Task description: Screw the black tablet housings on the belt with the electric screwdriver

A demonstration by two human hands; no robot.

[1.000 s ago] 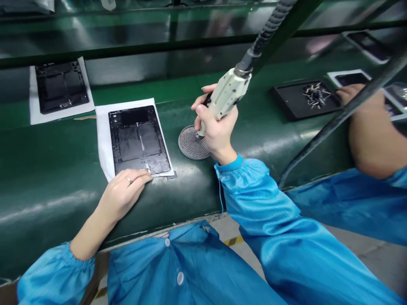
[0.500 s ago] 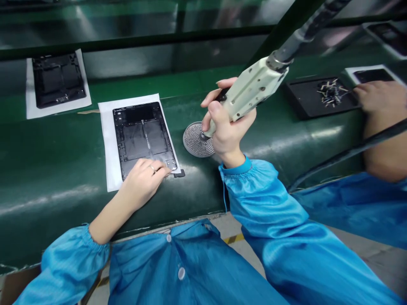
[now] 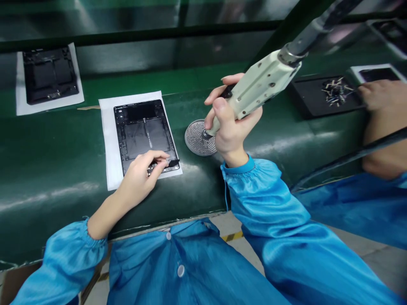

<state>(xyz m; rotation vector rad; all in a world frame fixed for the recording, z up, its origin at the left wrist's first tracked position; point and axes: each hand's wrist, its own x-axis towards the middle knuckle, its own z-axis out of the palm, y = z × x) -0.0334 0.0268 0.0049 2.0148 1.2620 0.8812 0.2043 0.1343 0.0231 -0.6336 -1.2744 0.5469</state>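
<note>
An opened tablet housing (image 3: 135, 135) with black innards lies on a white sheet (image 3: 108, 140) on the bench. My left hand (image 3: 138, 173) is over its lower edge, thumb and fingers pinching a small black flat piece (image 3: 173, 162) at the lower right corner. In my right hand (image 3: 233, 131) is a pale electric screwdriver (image 3: 262, 87), tilted, its body rising to the upper right. The screwdriver's tip end points down at a round perforated screw plate (image 3: 194, 140) right of the tablet. Whether a screw is on the bit cannot be made out.
Another tablet housing (image 3: 51, 76) on white paper lies at the back left. A black tray (image 3: 310, 103) holding a heap of small metal parts (image 3: 337, 91) stands at the right. Beside it is another person's hand (image 3: 381, 95). A dark cable (image 3: 349, 156) crosses the right side.
My left hand has lifted the small black piece from beside the tablet's lower right corner onto that corner. The screwdriver stays at the perforated plate. The left-hand tablet has shifted slightly left in view.
</note>
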